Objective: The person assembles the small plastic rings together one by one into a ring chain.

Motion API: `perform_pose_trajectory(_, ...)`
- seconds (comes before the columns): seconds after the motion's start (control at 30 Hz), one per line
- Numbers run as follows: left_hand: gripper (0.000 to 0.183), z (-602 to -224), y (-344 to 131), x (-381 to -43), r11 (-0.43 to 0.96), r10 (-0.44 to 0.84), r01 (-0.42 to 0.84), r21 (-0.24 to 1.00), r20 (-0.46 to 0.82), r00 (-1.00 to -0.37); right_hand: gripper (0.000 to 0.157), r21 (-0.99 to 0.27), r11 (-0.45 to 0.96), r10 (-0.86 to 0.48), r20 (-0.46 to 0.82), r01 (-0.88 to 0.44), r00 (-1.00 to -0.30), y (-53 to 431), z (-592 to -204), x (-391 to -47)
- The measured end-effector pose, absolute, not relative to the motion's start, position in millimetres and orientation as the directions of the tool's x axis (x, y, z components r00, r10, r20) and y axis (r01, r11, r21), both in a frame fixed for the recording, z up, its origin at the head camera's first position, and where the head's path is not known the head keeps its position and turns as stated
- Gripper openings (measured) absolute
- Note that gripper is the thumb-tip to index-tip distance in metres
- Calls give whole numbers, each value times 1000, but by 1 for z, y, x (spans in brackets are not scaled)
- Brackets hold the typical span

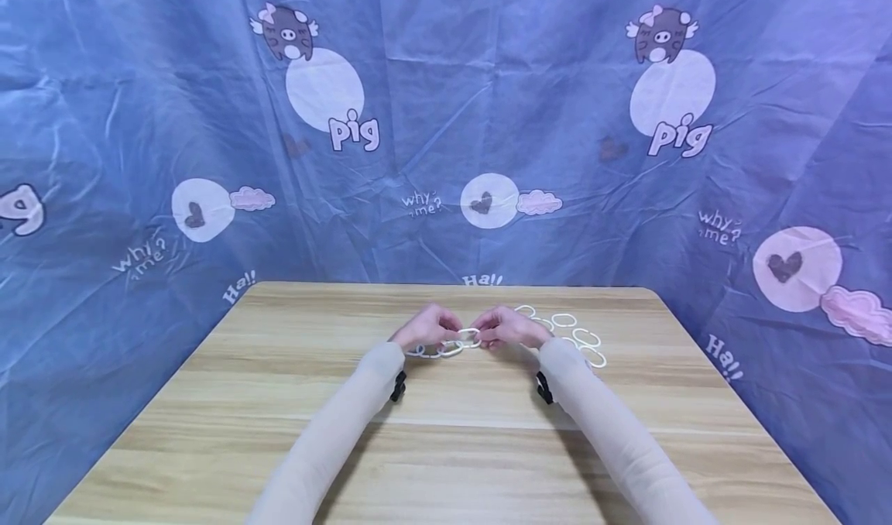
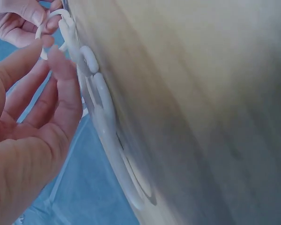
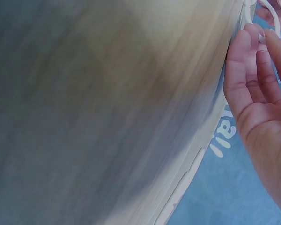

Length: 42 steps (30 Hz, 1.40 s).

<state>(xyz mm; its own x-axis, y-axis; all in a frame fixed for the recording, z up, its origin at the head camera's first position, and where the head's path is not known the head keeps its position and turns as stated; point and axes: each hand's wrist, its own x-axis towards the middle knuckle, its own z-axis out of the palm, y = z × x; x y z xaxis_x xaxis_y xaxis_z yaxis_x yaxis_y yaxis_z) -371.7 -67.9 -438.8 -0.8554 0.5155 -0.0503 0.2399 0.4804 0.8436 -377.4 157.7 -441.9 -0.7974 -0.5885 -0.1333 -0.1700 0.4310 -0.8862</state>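
Note:
Between the two hands a white oval plastic link [image 1: 468, 330] is held just above the table. My left hand [image 1: 430, 327] pinches its left side with thumb and fingertips, and my right hand [image 1: 506, 327] pinches its right side. Joined to this link is a chain of white links [image 1: 451, 350], which runs left under the left hand along the tabletop. In the left wrist view the chain [image 2: 103, 93] lies on the wood beside the palm. The right wrist view shows the held link [image 3: 277, 18] at the fingertips, partly cut off by the frame edge.
Several loose white links [image 1: 564, 320] lie to the right of and behind the right hand, some hidden by the forearm. The wooden table [image 1: 446, 463] reaches back to a blue printed curtain [image 1: 432, 145], which also hangs at both sides.

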Motion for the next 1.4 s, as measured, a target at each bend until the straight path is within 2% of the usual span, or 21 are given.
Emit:
perform_pose_trajectory(0.47, 13, -445, -66, -374, 476, 471, 91, 875, -166, -866, 25, -891, 427, -573, -136, -152, -808, 159, -442, -377)
perform_pose_trajectory(0.9, 19, -446, -71, -376, 398, 472, -24, 917, -227, -852, 27, -881, 446, -554, -136, -155, -821, 165, -441, -377)
perform_pose_trajectory(1.23, 20, -450, -80, -383, 370, 474, -90, 924, -272, -837, 35, -910, 396, -535, -121, -121, -836, 193, -435, -380)
perform_pose_trajectory(1.4, 19, -450, -83, -384, 369, 476, -104, 924, -284, -832, 38, -906, 401, -492, -89, -135, -866, 213, -432, -384)
